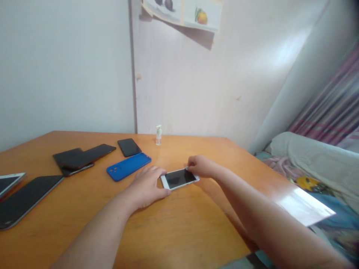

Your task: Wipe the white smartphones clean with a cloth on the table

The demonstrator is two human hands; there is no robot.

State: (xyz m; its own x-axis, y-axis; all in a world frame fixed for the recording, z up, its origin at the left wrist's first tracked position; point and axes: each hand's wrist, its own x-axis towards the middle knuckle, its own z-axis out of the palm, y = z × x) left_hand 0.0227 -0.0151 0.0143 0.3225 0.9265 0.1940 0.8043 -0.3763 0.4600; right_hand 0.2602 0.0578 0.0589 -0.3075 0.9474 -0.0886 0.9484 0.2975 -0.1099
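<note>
A white smartphone [179, 178] with a dark screen lies face up on the wooden table [174, 224]. My left hand [148, 186] spans its left end, thumb at the near edge and fingers at the far edge. At the right end, my right hand [202, 166] has its fingers curled and pressed together over the corner of the screen. What those fingers hold, if anything, is hidden. Left of my left hand rests a blue phone case [129, 167] with camera cut-outs.
A black phone [129, 147] lies behind the case. Several dark devices, among them an overlapping phone [91, 155] and a larger one [26, 200], spread leftward. A small pump bottle [159, 135] stands near the wall. A clear sheet [305, 207] overhangs the right edge beside bedding.
</note>
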